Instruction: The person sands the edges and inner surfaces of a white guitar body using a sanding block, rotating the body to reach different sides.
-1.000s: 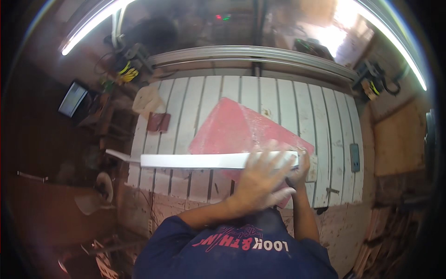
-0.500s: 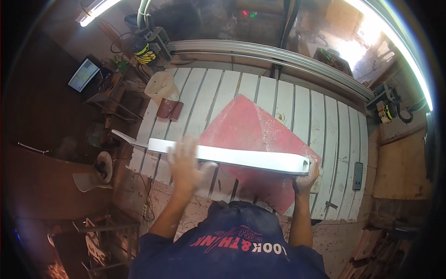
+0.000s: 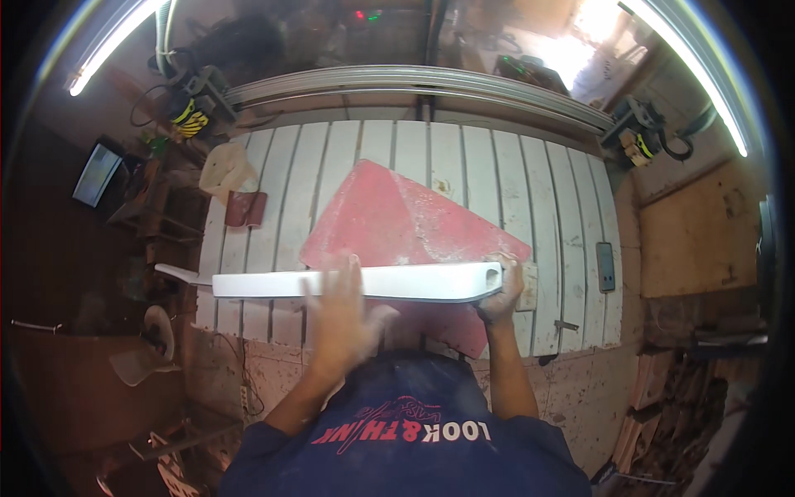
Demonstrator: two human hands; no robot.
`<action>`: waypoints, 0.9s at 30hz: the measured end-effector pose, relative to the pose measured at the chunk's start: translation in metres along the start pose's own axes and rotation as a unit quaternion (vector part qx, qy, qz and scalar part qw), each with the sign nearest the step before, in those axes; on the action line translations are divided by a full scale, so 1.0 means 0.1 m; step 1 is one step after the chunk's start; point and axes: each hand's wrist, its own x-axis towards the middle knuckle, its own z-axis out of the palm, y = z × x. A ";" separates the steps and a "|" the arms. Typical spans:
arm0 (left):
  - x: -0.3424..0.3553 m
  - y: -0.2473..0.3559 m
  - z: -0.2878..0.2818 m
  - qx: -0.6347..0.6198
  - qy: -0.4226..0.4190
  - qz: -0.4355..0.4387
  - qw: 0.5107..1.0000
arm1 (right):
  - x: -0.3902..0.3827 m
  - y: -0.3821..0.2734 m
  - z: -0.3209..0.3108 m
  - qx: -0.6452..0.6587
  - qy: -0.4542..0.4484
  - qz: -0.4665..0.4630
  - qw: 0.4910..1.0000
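Note:
A long white bar (image 3: 422, 282), probably a furniture part, stretches crosswise in front of me, with a round hole at its right end. My right hand (image 3: 503, 296) is wrapped around that end. Near the middle, my left hand (image 3: 341, 306) lies over the bar with fingers stretched and thumb apart, smeared by motion. Whether something thin is under its palm I cannot tell. Beneath the bar is a red, dust-covered sheet (image 3: 373, 215) on the slatted white table (image 3: 567, 215). A narrow curved white piece (image 3: 178, 273) sticks out past the bar's left end.
A beige container (image 3: 228, 170) and reddish-brown rolls, perhaps sandpaper (image 3: 246, 209), stand at the table's far left. A phone (image 3: 606, 267) and a small metal piece (image 3: 566, 325) lie to the right. A metal rail (image 3: 414, 79) spans the back. A chair (image 3: 145, 356) stands at left.
My left hand has slid rightward along the bar, from near its left end to about its middle. My right hand keeps its hold. The whole view has shifted and turned slightly.

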 end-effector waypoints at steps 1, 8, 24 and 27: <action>-0.02 0.16 0.09 -0.096 0.040 0.074 0.992 | 0.02 -0.03 0.01 0.010 0.006 -0.004 1.000; 0.16 1.05 -0.09 -0.084 0.068 0.304 0.946 | -0.05 0.01 -0.04 0.027 0.009 0.014 0.999; -0.29 -0.85 0.08 0.168 0.115 -0.063 0.977 | 0.02 -0.11 -0.01 0.055 0.019 0.040 0.997; -0.31 -1.34 -0.09 0.136 0.177 -0.149 0.963 | 0.02 -0.08 0.01 0.065 0.015 0.020 0.998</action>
